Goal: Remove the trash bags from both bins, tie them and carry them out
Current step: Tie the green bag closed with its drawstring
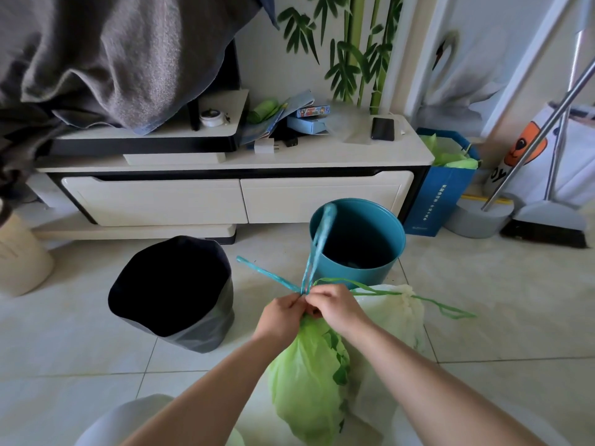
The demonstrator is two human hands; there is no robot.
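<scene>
Both hands, left hand point(283, 312) and right hand point(335, 305), are pinching the blue drawstrings point(317, 246) at the gathered neck of a green bag point(309, 375). A white bag point(396, 313) (drawstring green) is lying just behind, near the teal bin point(357, 239) and the black bin point(174, 291).

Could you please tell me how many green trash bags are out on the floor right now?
2. One green bag is held at its neck by both hands; a paler bag sits just behind it, to its right. Others could be hidden out of view.
</scene>
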